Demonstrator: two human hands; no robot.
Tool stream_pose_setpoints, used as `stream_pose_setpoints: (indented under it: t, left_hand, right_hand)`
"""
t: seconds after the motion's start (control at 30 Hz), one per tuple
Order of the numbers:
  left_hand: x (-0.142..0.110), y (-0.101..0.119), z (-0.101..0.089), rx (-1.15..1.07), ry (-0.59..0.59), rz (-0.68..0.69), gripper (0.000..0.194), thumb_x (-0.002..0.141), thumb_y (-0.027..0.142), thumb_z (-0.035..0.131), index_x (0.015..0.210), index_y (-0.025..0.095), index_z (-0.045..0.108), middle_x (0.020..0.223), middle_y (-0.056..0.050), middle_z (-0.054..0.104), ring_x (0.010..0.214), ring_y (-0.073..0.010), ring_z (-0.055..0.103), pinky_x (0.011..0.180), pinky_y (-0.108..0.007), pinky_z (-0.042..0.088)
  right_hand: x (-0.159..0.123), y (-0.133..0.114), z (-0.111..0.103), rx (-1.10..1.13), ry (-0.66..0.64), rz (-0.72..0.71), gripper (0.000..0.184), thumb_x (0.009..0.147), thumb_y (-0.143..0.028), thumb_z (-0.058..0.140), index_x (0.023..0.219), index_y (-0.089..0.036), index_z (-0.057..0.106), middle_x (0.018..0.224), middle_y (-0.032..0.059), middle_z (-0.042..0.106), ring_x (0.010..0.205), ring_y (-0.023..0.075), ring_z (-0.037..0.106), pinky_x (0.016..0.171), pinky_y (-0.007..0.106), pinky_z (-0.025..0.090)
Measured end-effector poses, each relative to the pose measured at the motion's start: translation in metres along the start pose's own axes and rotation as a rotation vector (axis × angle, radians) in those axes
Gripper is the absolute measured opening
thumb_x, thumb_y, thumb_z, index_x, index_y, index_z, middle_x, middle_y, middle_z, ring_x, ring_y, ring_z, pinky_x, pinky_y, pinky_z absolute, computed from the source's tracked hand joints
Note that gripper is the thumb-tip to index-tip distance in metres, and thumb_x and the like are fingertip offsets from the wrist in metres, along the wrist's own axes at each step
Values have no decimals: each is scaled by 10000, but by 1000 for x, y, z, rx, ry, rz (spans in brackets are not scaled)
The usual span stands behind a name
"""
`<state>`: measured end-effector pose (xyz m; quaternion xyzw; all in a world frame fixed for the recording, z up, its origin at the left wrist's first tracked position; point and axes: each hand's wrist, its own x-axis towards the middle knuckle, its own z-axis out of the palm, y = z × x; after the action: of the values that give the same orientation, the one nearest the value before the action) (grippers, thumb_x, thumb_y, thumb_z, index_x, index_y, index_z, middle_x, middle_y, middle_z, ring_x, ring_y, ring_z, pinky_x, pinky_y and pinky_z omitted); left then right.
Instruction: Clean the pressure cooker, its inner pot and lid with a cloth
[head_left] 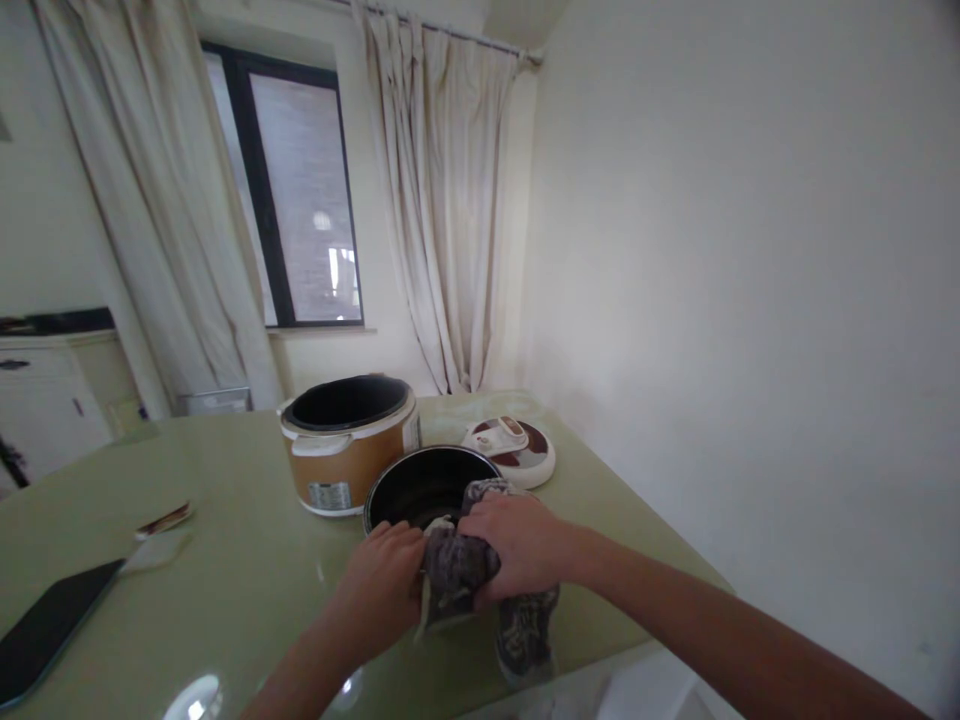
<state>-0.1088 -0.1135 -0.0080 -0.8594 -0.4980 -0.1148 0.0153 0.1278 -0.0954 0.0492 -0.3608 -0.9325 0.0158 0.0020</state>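
A dark inner pot (435, 470) of a pressure cooker is tipped toward me on the table, its black inside showing. My left hand (386, 575) is closed at its near left rim, with the fingers curled over the edge. In my right hand (517, 540) a dark grey cloth (457, 565) with pale markings is bunched against the near right rim. One end of the cloth hangs below the right hand. Behind the pot stands the cooker body (330, 465), gold and white, without its lid. The round white and brown lid (525, 455) lies to the right.
The green glossy table (247, 560) runs close to the wall (750, 250) on the right. A black phone-like slab (56, 625) lies at the left, near a small pale packet (163, 520). A white cabinet (45, 400) stands at the far left.
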Motion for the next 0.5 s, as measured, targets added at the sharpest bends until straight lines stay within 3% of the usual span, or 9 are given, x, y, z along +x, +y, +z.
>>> stream_pose_setpoints:
  t: [0.07,0.23,0.37,0.5]
  left_hand:
    - [-3,-17,-4,-22,39,63,113,777,216,751,879,228,707,962,-53,745,995,-293,670,939,-445,445]
    - [-4,-47,-5,-25,99,92,349,740,496,885,825,224,684,897,-30,744,963,-268,684,1164,-504,326]
    - [-4,-37,4,22,87,41,394,694,545,901,819,222,712,889,-59,757,966,-309,671,1004,-487,417]
    - [-7,-17,11,38,52,-17,206,762,396,827,811,223,727,878,-76,759,944,-310,672,936,-471,410]
  right_hand:
    - [-3,12,1,34,-13,-11,661,685,-644,834,1196,-241,718,1127,91,745,1057,323,680,843,391,520]
    - [-3,42,-3,49,-22,28,584,675,-507,875,1162,-222,723,1147,89,735,1050,305,687,869,376,517]
    - [1,46,-11,-65,-49,50,436,724,-402,804,1118,-227,741,1096,93,759,1019,313,713,818,370,529]
    - [6,18,-10,-127,-121,66,417,708,-371,763,1108,-258,743,1043,89,789,956,326,750,737,368,536]
